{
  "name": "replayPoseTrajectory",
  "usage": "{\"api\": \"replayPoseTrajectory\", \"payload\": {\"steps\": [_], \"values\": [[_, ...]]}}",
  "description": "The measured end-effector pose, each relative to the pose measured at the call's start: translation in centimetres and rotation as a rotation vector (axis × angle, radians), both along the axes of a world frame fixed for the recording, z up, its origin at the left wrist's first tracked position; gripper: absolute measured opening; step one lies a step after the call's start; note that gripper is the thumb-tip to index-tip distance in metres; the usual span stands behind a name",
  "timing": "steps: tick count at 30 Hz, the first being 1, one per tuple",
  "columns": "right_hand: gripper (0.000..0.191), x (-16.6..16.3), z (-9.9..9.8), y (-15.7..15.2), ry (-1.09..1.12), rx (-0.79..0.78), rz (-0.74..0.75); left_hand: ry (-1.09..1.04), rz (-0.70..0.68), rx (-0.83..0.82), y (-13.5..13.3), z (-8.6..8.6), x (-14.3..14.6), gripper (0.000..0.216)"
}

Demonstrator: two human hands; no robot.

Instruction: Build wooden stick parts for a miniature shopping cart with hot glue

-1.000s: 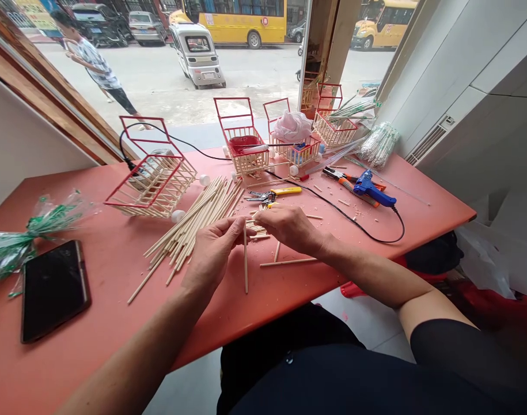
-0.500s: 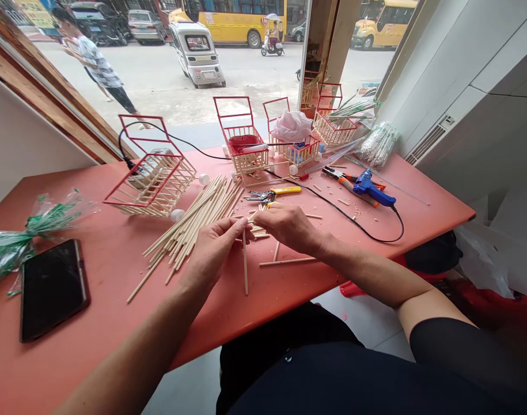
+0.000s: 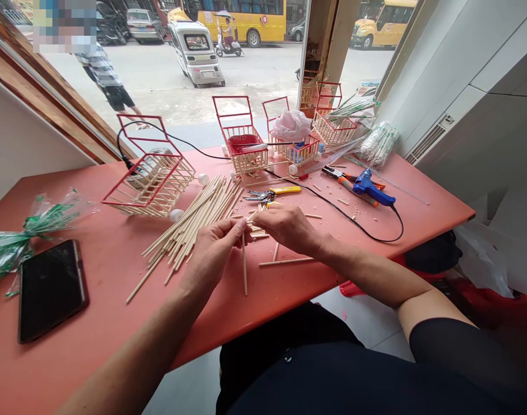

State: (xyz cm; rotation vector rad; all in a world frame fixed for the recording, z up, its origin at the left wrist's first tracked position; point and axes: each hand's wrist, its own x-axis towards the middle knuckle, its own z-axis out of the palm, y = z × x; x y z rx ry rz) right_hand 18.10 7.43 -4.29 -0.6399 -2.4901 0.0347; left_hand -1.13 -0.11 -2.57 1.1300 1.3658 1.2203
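Pinching a thin stick (image 3: 245, 271) pointing to six o'clock, the left hand (image 3: 217, 242), if slack, could let it twist — the right hand (image 3: 291, 229) at three curls, contents hidden — a bump could scatter the stick pile (image 3: 200, 217) at eleven

A street-facing window (image 3: 263, 80) stands behind the reddish table (image 3: 107, 271).

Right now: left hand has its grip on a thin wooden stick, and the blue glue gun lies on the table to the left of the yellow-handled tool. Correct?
One slip: the blue glue gun lies to the right of the yellow-handled tool, as the head view shows. The left hand does have its grip on a thin wooden stick.
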Motion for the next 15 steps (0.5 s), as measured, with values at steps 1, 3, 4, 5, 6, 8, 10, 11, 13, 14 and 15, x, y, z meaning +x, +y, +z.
{"api": "replayPoseTrajectory", "payload": {"steps": [1,3,4,5,6,8,10,11,13,14,15], "values": [[0.027,-0.02,-0.05,-0.02,0.001,-0.002,0.005,-0.006,0.004,0.004,-0.02,0.01,0.03,0.043],[0.028,-0.06,-0.13,-0.08,0.011,-0.005,0.010,-0.015,0.010,0.013,-0.07,0.05,0.09,0.042],[0.028,-0.08,-0.16,-0.11,0.017,-0.006,0.011,-0.019,0.011,0.016,-0.09,0.07,0.12,0.041],[0.027,-0.10,-0.18,-0.16,0.025,-0.006,0.012,-0.023,0.013,0.019,-0.11,0.09,0.15,0.041],[0.027,-0.11,-0.20,-0.20,0.033,-0.006,0.015,-0.026,0.016,0.022,-0.11,0.10,0.18,0.040],[0.026,-0.13,-0.25,-0.28,0.055,-0.002,0.027,-0.031,0.018,0.030,-0.11,0.09,0.21,0.039],[0.026,-0.16,-0.31,-0.33,0.080,0.003,0.041,-0.037,0.021,0.034,-0.11,0.06,0.24,0.038],[0.026,-0.18,-0.35,-0.34,0.088,0.001,0.048,-0.041,0.023,0.033,-0.12,0.05,0.27,0.037],[0.027,-0.21,-0.44,-0.36,0.096,-0.006,0.059,-0.048,0.026,0.025,-0.14,0.02,0.33,0.037],[0.027,-0.22,-0.48,-0.37,0.098,-0.010,0.061,-0.049,0.026,0.023,-0.16,0.01,0.36,0.038],[0.027,-0.23,-0.51,-0.39,0.099,-0.013,0.060,-0.049,0.025,0.022,-0.18,0.00,0.39,0.038]]}}
